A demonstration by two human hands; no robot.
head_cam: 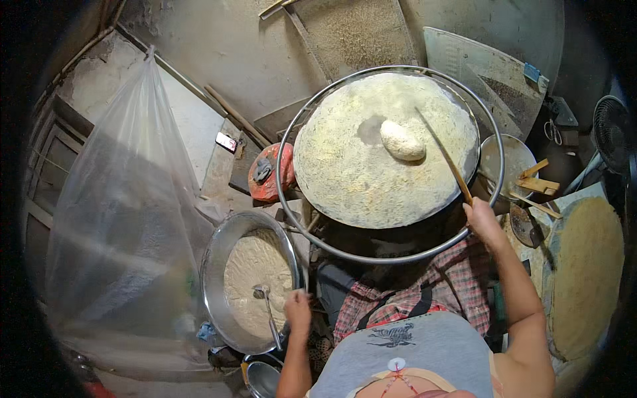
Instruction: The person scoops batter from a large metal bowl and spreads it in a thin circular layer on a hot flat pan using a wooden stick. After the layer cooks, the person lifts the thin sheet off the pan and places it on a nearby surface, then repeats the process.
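My right hand [481, 218] grips the wooden handle of a long thin spatula or scraper [445, 154], whose blade lies across a large round griddle coated with pale batter [348, 184]. Left of the blade, an oval lump of dough [402, 141] rests on the coated surface, beside a bare dark patch. My left hand [298, 308] is at the right rim of a big metal basin [211, 293] of thick batter [254, 263]; its fingers look curled, but whether they hold anything is unclear. A metal ladle [271, 318] leans in the basin near that hand.
A metal ring [393, 259] surrounds the griddle. At right are a white bucket [507, 154] with wooden sticks, a round flatbread [587, 273] and a fan [614, 129]. A large clear plastic bag [124, 224] fills the left; a red container [271, 186] stands between the bag and griddle.
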